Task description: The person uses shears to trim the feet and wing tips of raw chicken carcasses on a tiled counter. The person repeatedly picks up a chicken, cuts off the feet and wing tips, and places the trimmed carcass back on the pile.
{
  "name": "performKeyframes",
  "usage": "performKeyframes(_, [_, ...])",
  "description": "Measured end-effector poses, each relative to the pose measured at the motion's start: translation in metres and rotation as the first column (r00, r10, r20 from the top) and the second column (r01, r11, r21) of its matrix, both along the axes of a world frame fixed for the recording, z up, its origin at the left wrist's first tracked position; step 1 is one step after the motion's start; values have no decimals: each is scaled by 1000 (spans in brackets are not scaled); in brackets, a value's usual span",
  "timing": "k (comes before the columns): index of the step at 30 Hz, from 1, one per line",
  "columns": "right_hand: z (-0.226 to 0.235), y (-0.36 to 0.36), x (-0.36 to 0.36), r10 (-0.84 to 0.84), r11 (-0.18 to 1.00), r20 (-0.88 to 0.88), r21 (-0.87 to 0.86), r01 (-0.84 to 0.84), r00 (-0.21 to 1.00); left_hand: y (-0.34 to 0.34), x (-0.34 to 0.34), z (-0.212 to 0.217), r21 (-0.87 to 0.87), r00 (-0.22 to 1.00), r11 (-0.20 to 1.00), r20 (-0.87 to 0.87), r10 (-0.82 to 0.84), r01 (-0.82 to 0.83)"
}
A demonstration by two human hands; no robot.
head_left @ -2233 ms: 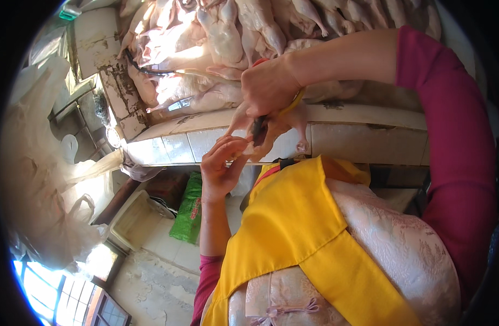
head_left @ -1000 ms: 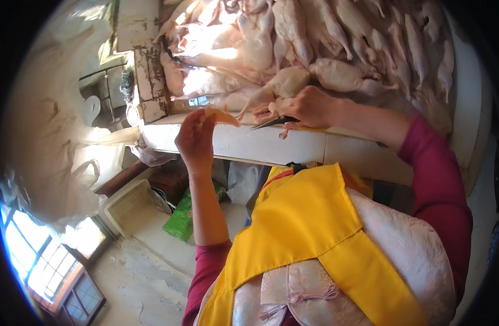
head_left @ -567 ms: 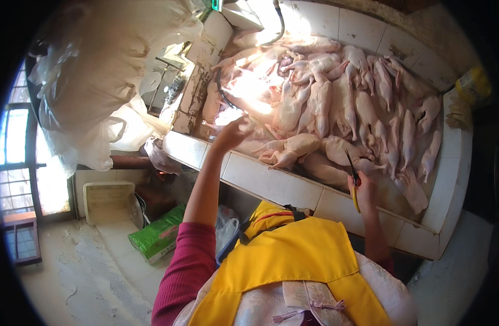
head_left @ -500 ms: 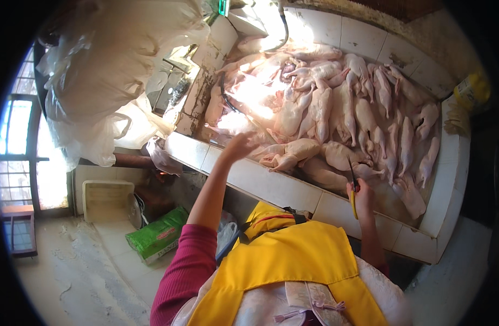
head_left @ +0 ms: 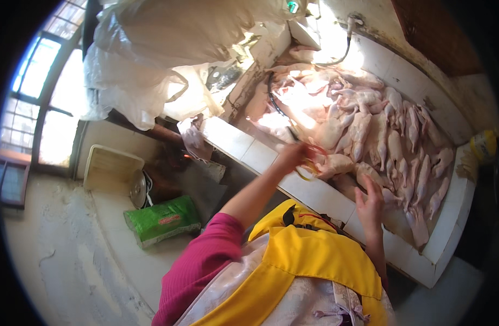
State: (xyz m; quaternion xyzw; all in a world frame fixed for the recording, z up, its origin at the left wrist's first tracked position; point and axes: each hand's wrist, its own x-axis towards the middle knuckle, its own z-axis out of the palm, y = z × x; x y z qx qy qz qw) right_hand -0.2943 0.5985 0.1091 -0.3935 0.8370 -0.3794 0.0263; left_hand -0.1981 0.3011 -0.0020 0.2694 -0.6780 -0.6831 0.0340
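A white tiled trough (head_left: 325, 198) holds several plucked pale poultry carcasses (head_left: 390, 141). My left hand (head_left: 291, 156) reaches over the trough's near rim, closed on what looks like scissors (head_left: 309, 165) with yellow handles, right beside one carcass (head_left: 336, 163). My right hand (head_left: 370, 205) hovers over the carcasses near the rim, empty, with its fingers spread. I wear a yellow apron (head_left: 314, 261) and a pink sleeve (head_left: 206, 271).
Large white plastic bags (head_left: 152, 60) hang at the upper left. On the floor lie a green sack (head_left: 162, 220), a white crate (head_left: 111, 168) and a metal lid (head_left: 138, 190). A hose (head_left: 344, 46) hangs over the trough's far end, and a yellow container (head_left: 482, 145) stands at its right corner.
The view swung down and left. My right hand, which held the scissors half a second ago, is now empty and open. My left hand now grips the scissors at the carcass.
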Motion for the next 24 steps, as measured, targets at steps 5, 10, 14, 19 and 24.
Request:
performKeyframes(5, [-67, 94, -6, -390, 899, 211, 298, 321, 897, -197, 124, -10, -486, 839, 802, 220, 497, -348])
performKeyframes(10, [-94, 150, 33, -564, 775, 114, 414, 477, 817, -229, 147, -15, -816, 567, 550, 541, 621, 176])
performKeyframes(14, [-97, 141, 52, -680, 725, 150, 286, 627, 718, -180, 94, 13, -897, 595, 150, 393, 701, 415])
performKeyframes(19, [-89, 52, 3, -559, 818, 328, 70, 571, 762, -155, -35, -100, -615, 928, 705, 326, -182, 354])
performKeyframes(24, [-145, -55, -46, -481, 877, 654, 341, 340, 584, -26, -106, -173, -225, 417, 353, 426, -803, 908])
